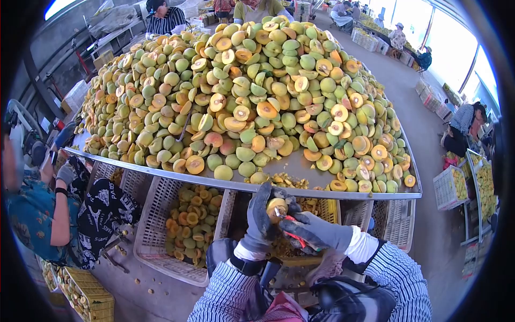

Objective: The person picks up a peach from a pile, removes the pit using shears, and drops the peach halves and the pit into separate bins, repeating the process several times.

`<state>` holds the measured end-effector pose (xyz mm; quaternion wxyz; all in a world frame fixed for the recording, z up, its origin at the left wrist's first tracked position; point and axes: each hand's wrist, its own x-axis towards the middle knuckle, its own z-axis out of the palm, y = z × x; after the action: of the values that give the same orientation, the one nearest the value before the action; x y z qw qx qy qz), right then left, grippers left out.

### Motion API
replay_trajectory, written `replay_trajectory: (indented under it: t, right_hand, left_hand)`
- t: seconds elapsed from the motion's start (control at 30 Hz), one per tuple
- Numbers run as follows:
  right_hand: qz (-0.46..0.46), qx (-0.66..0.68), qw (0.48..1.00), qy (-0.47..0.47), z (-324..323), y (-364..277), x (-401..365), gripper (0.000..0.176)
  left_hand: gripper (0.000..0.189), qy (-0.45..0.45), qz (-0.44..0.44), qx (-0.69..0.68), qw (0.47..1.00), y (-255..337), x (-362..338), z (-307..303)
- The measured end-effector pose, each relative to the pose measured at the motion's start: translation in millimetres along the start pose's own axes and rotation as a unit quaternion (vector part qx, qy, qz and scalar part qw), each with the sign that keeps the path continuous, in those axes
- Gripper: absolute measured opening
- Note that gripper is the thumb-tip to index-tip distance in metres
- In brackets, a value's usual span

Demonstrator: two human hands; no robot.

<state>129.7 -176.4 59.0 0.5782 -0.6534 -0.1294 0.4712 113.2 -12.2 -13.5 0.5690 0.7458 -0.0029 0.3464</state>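
In a grey and black glove, my left hand [260,214] is wrapped round a halved fruit [277,208], just in front of the table's near edge. My right hand [316,231], gloved the same way, grips a small red-handled tool [292,234] whose metal tip touches the cut face of that fruit. Beyond both hands, a large heap of halved green and yellow fruit [241,102] covers much of the metal table [306,166]. Small fruit scraps [287,181] lie at the table edge near my left hand.
Below the table edge stand a white crate [155,236] with fruit halves and a yellow crate [328,211] under my hands. A co-worker [37,214] sits close at the left. Other people are behind the heap and at the right. A yellow basket [96,300] is at lower left.
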Motion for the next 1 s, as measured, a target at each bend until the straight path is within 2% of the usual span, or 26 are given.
replay_trajectory:
  t: [0.07, 0.1, 0.17, 0.23, 0.27, 0.3, 0.33, 0.37, 0.4, 0.43, 0.47, 0.5, 0.53, 0.57, 0.6, 0.63, 0.67, 0.73, 0.77, 0.8, 0.83, 0.87, 0.9, 0.93, 0.97, 1.0]
  right_hand:
    - [-0.006, -0.023, 1.0, -0.02, -3.9, -1.3, -1.6, 0.042]
    - [0.012, -0.021, 0.999, -0.034, -7.9, 1.6, -1.6, 0.043]
    - [0.029, -0.022, 0.998, -0.049, -13.8, 4.3, -2.8, 0.044]
    - [0.108, 0.207, 0.969, -0.084, -13.4, 11.1, -5.0, 0.045]
    - [0.109, 0.208, 0.968, -0.086, -12.6, 6.4, -7.6, 0.045]
    - [0.105, 0.135, 0.983, -0.073, -10.8, -3.4, -12.3, 0.045]
    - [0.101, 0.061, 0.991, -0.06, -10.6, -7.7, -15.6, 0.045]
    - [0.056, 0.06, 0.995, -0.05, -10.0, 3.7, -10.0, 0.047]
    - [0.054, 0.062, 0.995, -0.05, -14.2, 8.8, -13.7, 0.047]
    - [0.082, 0.149, 0.982, -0.081, -17.6, 9.7, -19.4, 0.044]
    - [0.109, 0.235, 0.959, -0.111, -18.5, 9.1, -24.3, 0.04]
    - [0.106, 0.239, 0.959, -0.111, -18.5, 10.5, -27.4, 0.04]
    - [0.095, 0.291, 0.938, -0.16, -19.3, 11.0, -29.9, 0.041]
    - [0.086, 0.341, 0.913, -0.209, -20.2, 11.6, -32.6, 0.041]
    - [0.084, 0.341, 0.913, -0.208, -21.1, 12.8, -35.0, 0.041]
    - [0.08, 0.245, 0.954, -0.151, -22.6, 13.9, -36.4, 0.041]
    - [0.075, 0.145, 0.982, -0.092, -24.3, 14.8, -37.9, 0.042]
    - [0.066, 0.19, 0.975, -0.097, -21.6, 25.0, -42.6, 0.044]
    - [0.061, 0.233, 0.965, -0.105, -20.2, 27.6, -44.6, 0.046]
    - [0.058, 0.231, 0.966, -0.105, -20.6, 24.5, -46.1, 0.046]
    - [0.024, 0.167, 0.98, -0.108, -21.4, 19.7, -47.5, 0.045]
    - [-0.012, 0.103, 0.989, -0.11, -20.9, 15.4, -48.8, 0.044]
    - [0.025, 0.09, 0.992, -0.083, -22.6, 11.5, -51.4, 0.044]
    - [0.021, 0.085, 0.993, -0.085, -25.2, 9.0, -52.6, 0.044]
    - [-0.004, -0.1, 0.995, -0.019, -28.8, 6.9, -53.4, 0.044]
    - [-0.029, -0.281, 0.958, 0.046, -33.6, 6.7, -54.6, 0.044]
  left_hand:
    - [0.04, -0.107, 0.076, -0.038, 0.991, 14.0, 18.6, -6.9]
    - [0.04, -0.143, -0.078, -0.173, 0.971, 18.2, 18.9, -3.4]
    - [0.045, -0.147, -0.092, -0.15, 0.973, 3.7, 12.8, 2.2]
    - [0.05, -0.15, -0.111, -0.124, 0.975, -4.4, 5.6, 3.5]
    - [0.037, -0.151, -0.042, -0.122, 0.98, 17.7, 16.3, 1.6]
    - [0.028, -0.152, 0.027, -0.12, 0.981, 32.5, 24.8, 1.6]
    - [0.028, -0.154, 0.026, -0.119, 0.981, 36.1, 29.0, 2.5]
    - [0.03, -0.222, -0.125, -0.186, 0.949, 38.4, 32.4, 2.0]
    - [0.032, -0.282, -0.271, -0.245, 0.887, 41.8, 35.1, 0.7]
    - [0.033, -0.282, -0.207, -0.259, 0.9, 47.8, 35.5, -1.4]
    - [0.033, -0.285, -0.206, -0.256, 0.9, 50.8, 34.9, 0.1]
    - [0.033, -0.269, -0.106, -0.211, 0.934, 53.6, 33.5, 2.4]
    - [0.034, -0.246, -0.002, -0.165, 0.955, 55.9, 33.4, 5.8]
    - [0.034, -0.247, 0.0, -0.164, 0.955, 58.0, 34.0, 10.3]
    - [0.036, -0.275, -0.161, -0.224, 0.921, 59.9, 35.5, 15.6]
    - [0.037, -0.295, -0.316, -0.276, 0.859, 61.4, 37.0, 19.2]
    - [0.037, -0.296, -0.313, -0.276, 0.859, 62.5, 36.3, 20.4]
    - [0.041, -0.358, -0.085, -0.206, 0.907, 63.0, 32.7, 21.0]
    - [0.042, -0.347, -0.122, -0.308, 0.878, 62.0, 31.9, 23.4]
    - [0.042, -0.347, -0.119, -0.307, 0.878, 65.3, 30.0, 26.6]
    - [0.044, -0.247, -0.243, -0.461, 0.817, 69.8, 27.7, 31.0]
    - [0.045, -0.135, -0.354, -0.59, 0.713, 73.5, 25.8, 34.0]
    - [0.045, -0.049, -0.416, -0.561, 0.714, 66.9, 27.0, 37.9]
    - [0.045, -0.048, -0.411, -0.561, 0.717, 59.0, 26.7, 38.7]
    - [0.045, -0.025, -0.422, -0.549, 0.721, 50.8, 23.9, 37.9]
    - [0.046, -0.001, -0.434, -0.535, 0.725, 46.9, 21.5, 35.1]
